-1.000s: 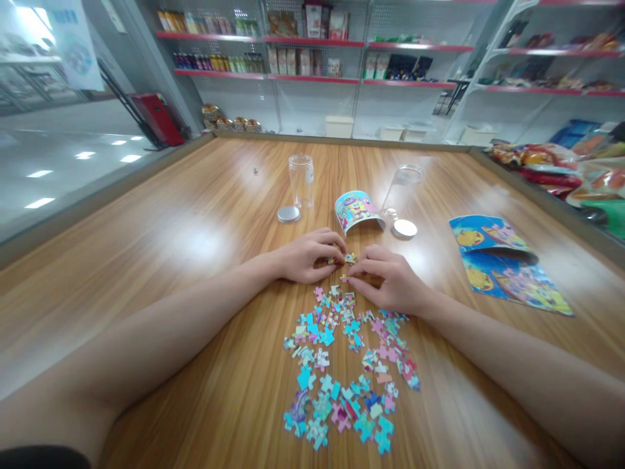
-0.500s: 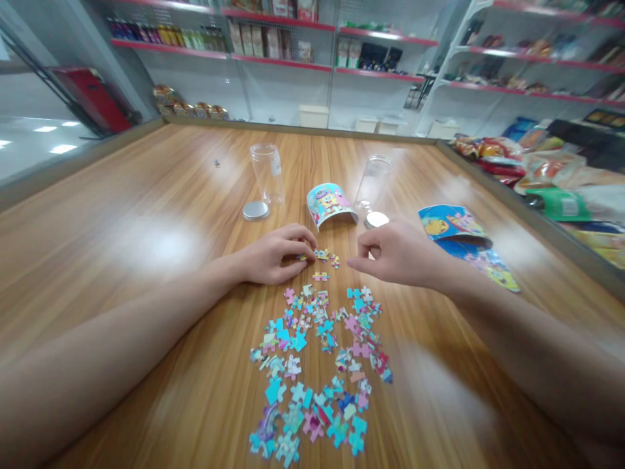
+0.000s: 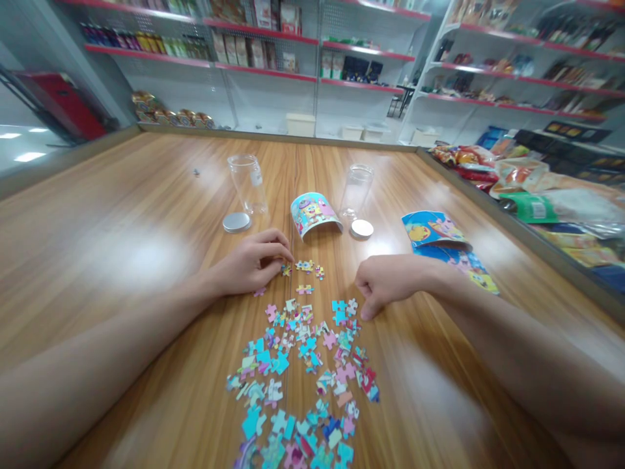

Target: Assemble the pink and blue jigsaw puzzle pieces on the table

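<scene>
My left hand (image 3: 256, 264) rests on the wooden table, fingers loosely bent and apart, the tips beside a small yellow jigsaw piece (image 3: 286, 269). Right of those tips lie a few joined yellow jigsaw pieces (image 3: 305, 266) and another small piece (image 3: 319, 271). My right hand (image 3: 390, 280) has its fingers curled in; nothing shows in them. Its thumb points down close to a white-pink jigsaw piece (image 3: 352, 307) and a blue jigsaw piece (image 3: 338, 312). Many loose blue, pink and mixed pieces (image 3: 280, 362) spread across the table toward me.
Behind my hands stand two clear jars, left (image 3: 248, 185) and right (image 3: 358, 190), with silver lids (image 3: 237, 223) (image 3: 362, 228) beside them. A curved cartoon sheet (image 3: 315, 212) stands between; blue printed sheets (image 3: 434, 228) lie right. Snack bags (image 3: 517, 176) fill the right side.
My right hand has come down toward the loose pieces and curled further, thumb downward. My left hand stays by the yellow pieces. The view has shifted slightly.
</scene>
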`<state>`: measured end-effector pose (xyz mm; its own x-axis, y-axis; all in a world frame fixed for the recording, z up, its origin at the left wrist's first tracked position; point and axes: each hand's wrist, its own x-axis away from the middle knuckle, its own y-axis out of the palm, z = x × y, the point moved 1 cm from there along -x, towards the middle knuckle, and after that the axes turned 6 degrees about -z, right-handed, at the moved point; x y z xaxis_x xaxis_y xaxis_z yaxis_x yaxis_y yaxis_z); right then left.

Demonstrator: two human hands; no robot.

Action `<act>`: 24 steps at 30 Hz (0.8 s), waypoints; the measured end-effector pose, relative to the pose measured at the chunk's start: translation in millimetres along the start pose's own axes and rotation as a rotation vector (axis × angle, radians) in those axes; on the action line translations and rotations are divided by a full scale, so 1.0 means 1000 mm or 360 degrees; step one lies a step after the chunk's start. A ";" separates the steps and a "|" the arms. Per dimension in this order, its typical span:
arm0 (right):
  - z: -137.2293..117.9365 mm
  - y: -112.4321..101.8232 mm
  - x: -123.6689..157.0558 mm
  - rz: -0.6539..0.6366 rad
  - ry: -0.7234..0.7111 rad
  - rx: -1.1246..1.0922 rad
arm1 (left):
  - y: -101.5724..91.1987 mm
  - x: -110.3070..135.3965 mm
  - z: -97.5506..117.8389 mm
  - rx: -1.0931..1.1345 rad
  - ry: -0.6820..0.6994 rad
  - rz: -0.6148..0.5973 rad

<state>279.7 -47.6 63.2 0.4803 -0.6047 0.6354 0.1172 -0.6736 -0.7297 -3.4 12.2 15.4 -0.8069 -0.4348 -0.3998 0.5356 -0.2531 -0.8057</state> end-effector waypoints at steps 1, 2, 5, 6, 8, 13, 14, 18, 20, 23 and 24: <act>0.003 -0.001 0.000 -0.0024 -0.0004 -0.0054 | 0.000 0.000 0.000 -0.0008 -0.0018 0.0016; 0.006 -0.002 0.000 -0.0049 -0.0013 -0.0113 | 0.001 0.000 -0.001 -0.0013 -0.0035 0.0031; 0.013 -0.003 -0.001 -0.0122 -0.0070 -0.0309 | 0.002 0.000 -0.003 -0.0032 -0.0126 0.0109; 0.015 -0.002 -0.003 -0.0119 -0.0107 -0.0382 | 0.003 0.000 -0.004 -0.0038 -0.0183 0.0151; 0.019 -0.001 -0.008 -0.0026 -0.0175 -0.0561 | 0.003 -0.001 -0.008 -0.0023 -0.0338 0.0265; 0.025 0.007 -0.029 0.0758 -0.0164 -0.1001 | 0.001 -0.002 -0.021 0.0344 -0.0779 0.0514; 0.025 0.010 -0.033 0.0955 -0.0188 -0.0992 | 0.001 -0.002 -0.022 0.0367 -0.0809 0.0529; 0.018 0.021 -0.044 0.1368 -0.0224 -0.0832 | 0.000 -0.005 -0.022 0.0412 -0.0848 0.0540; 0.013 0.022 -0.049 0.1417 -0.0185 -0.0748 | 0.001 -0.006 -0.020 0.0423 -0.0839 0.0549; 0.007 0.018 -0.057 0.1442 0.0067 -0.0763 | 0.005 -0.008 -0.021 0.0416 -0.0804 0.0546; 0.007 0.017 -0.059 0.1442 0.0145 -0.0800 | 0.006 -0.008 -0.021 0.0408 -0.0786 0.0528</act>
<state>259.0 -20.3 11.7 0.1378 -0.9883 -0.0662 -0.6406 -0.0380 -0.7669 0.8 31.9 4.6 -0.4112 -0.8564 -0.3123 0.8288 -0.2086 -0.5192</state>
